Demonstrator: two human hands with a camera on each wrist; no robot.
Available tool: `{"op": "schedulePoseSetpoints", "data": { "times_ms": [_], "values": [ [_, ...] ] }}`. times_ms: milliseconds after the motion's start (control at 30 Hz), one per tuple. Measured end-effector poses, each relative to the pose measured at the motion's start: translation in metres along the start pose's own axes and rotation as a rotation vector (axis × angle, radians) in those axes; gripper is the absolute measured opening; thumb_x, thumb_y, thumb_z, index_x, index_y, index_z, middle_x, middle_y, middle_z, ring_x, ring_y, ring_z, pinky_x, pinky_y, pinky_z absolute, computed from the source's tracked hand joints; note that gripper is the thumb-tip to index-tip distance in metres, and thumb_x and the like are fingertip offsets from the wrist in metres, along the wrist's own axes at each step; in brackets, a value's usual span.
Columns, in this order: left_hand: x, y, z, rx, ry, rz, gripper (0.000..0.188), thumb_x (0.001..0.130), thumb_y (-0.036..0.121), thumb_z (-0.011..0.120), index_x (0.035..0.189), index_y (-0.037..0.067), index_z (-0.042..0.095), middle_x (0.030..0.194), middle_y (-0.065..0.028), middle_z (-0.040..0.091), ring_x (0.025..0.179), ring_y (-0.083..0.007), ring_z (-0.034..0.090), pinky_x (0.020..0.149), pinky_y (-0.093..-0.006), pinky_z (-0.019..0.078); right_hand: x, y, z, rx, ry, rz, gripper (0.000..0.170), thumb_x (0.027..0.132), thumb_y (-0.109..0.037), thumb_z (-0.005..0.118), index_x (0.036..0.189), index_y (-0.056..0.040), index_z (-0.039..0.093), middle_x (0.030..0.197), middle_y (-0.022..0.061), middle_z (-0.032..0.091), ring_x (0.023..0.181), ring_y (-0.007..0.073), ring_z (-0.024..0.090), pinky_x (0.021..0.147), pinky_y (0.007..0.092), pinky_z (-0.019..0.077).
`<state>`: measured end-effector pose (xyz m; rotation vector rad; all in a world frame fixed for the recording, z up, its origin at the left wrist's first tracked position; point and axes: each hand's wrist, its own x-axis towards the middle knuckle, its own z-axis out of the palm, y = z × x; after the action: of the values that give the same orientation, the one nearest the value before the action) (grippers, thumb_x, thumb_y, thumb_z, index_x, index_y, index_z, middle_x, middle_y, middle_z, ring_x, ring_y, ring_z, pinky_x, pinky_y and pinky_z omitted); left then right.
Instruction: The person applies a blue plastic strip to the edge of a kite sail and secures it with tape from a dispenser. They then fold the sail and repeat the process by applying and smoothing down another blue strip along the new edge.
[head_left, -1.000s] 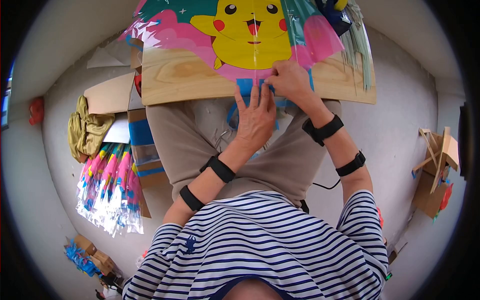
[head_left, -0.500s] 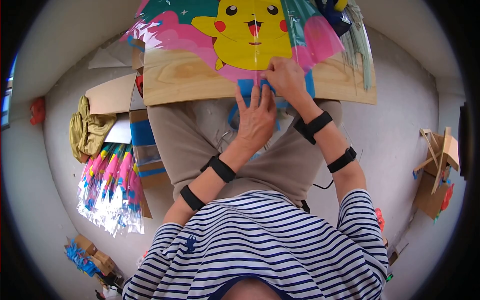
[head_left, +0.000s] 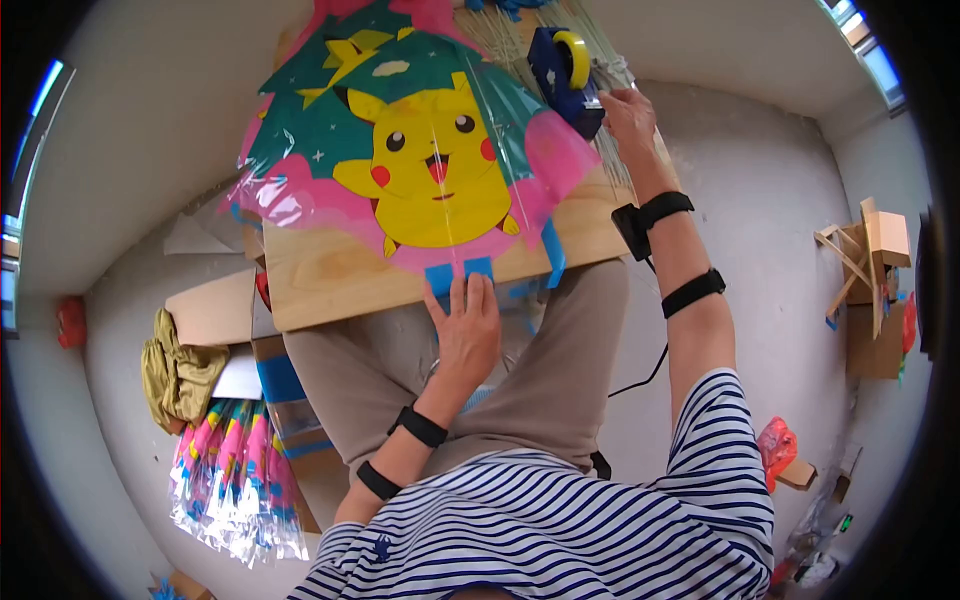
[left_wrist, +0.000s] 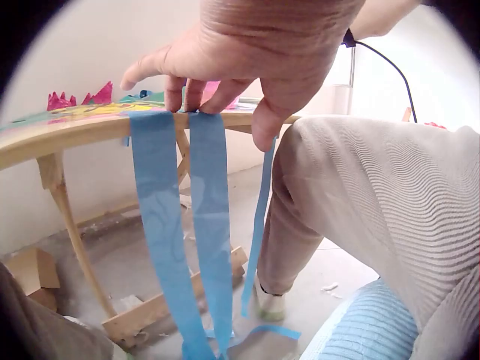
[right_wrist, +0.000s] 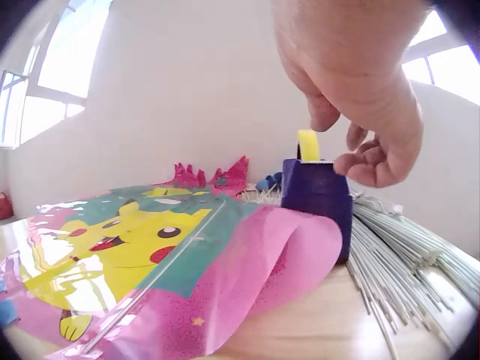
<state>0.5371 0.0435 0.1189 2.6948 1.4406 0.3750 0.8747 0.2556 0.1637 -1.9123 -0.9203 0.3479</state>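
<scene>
A printed plastic kite (head_left: 450,215) with a yellow cartoon figure lies flat on the wooden table (head_left: 330,290). My left hand (head_left: 467,335) rests at the table's near edge, its extended fingertips on the tops of two blue strips (left_wrist: 159,172) at the kite's lower tip. In the left wrist view these strips hang down over the edge. At the table's right side, my right hand (head_left: 630,118) reaches to the front of a dark blue tape dispenser (right_wrist: 319,187) holding a yellow-cored roll (head_left: 576,60). Its fingertips are right by the cutter, with fingers loosely bent and the thumb apart.
Thin pale rods (right_wrist: 394,262) lie in a bundle beside the dispenser. Another blue strip (head_left: 554,252) hangs over the table edge. On the left floor are folded printed sheets (head_left: 235,470), a mustard cloth (head_left: 180,370) and cardboard boxes (head_left: 210,305). Wooden pieces (head_left: 865,260) stand at the right.
My right hand has left the kite's lower tip and moved away and right to the tape dispenser. The left hand stays on the strips; the head view has tilted up and turned right.
</scene>
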Motion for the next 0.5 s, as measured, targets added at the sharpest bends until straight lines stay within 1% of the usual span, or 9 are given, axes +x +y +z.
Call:
{"op": "schedulePoseSetpoints", "data": {
  "times_ms": [33,67,167,267,367,467,500],
  "values": [
    [0.0,0.001,-0.001,0.001,0.003,0.0,0.073,0.07,0.018,0.081,0.133,-0.003,0.053,0.133,-0.0145,0.046,0.128,-0.0346,0.043,0.111,-0.0711,0.0217,0.007,-0.003,-0.002,0.167,-0.187,0.158,0.037,0.083,-0.029,0.077,0.105,-0.0003,0.07,0.084,0.012,0.068,0.067,0.0216,0.067,0.059,0.0354,0.0534],
    [0.0,0.001,-0.002,0.002,0.004,-0.002,0.074,0.069,0.019,0.082,0.134,-0.003,0.053,0.134,-0.0144,0.045,0.128,-0.0345,0.043,0.111,-0.0709,0.0218,0.008,-0.004,0.001,0.277,-0.184,0.213,0.038,0.081,-0.027,0.08,0.102,0.0021,0.069,0.081,0.0095,0.065,0.063,0.0177,0.064,0.053,0.0313,0.0504],
    [-0.001,0.001,-0.001,-0.007,0.01,-0.006,0.075,0.068,0.019,0.084,0.134,-0.002,0.053,0.134,-0.0143,0.045,0.128,-0.0344,0.043,0.111,-0.0706,0.0219,0.015,-0.009,0.008,0.24,-0.178,0.28,0.029,0.087,-0.023,0.076,0.1,0.0012,0.069,0.082,0.0074,0.063,0.067,0.0175,0.064,0.062,0.0298,0.0533],
    [0.0,0.001,-0.002,-0.008,0.002,-0.009,0.077,0.068,0.021,0.084,0.135,-0.002,0.053,0.134,-0.0139,0.045,0.128,-0.0343,0.043,0.111,-0.0708,0.0217,0.02,0.006,0.001,0.493,-0.273,0.298,0.025,0.08,-0.015,0.08,0.093,0.0012,0.066,0.08,0.0098,0.065,0.066,0.02,0.066,0.058,0.0329,0.0534],
    [-0.001,0.002,0.002,0.005,-0.003,-0.012,0.078,0.068,0.022,0.085,0.135,-0.001,0.053,0.135,-0.0136,0.045,0.128,-0.034,0.043,0.111,-0.0708,0.0214,0.004,0.01,-0.006,0.673,-0.247,0.313,0.02,0.083,-0.012,0.078,0.089,0.0014,0.064,0.08,0.0107,0.065,0.068,0.0221,0.068,0.063,0.0334,0.0559],
    [-0.002,0.002,0.003,-0.009,-0.002,-0.016,0.078,0.068,0.022,0.084,0.135,-0.001,0.053,0.135,-0.0134,0.045,0.129,-0.0341,0.043,0.111,-0.0706,0.021,-0.013,0.013,-0.009,0.73,-0.3,0.306,0.018,0.086,-0.011,0.075,0.088,0.0023,0.064,0.08,0.0109,0.065,0.07,0.024,0.069,0.066,0.034,0.0578],
    [-0.002,0.003,0.002,-0.011,-0.008,-0.013,0.078,0.068,0.023,0.084,0.135,-0.001,0.053,0.135,-0.0134,0.045,0.129,-0.0342,0.043,0.112,-0.0705,0.0208,-0.015,0.018,-0.006,0.792,-0.301,0.357,0.017,0.087,-0.012,0.075,0.088,0.0016,0.064,0.079,0.0102,0.064,0.071,0.0239,0.07,0.067,0.0347,0.0578]
  ]
}}
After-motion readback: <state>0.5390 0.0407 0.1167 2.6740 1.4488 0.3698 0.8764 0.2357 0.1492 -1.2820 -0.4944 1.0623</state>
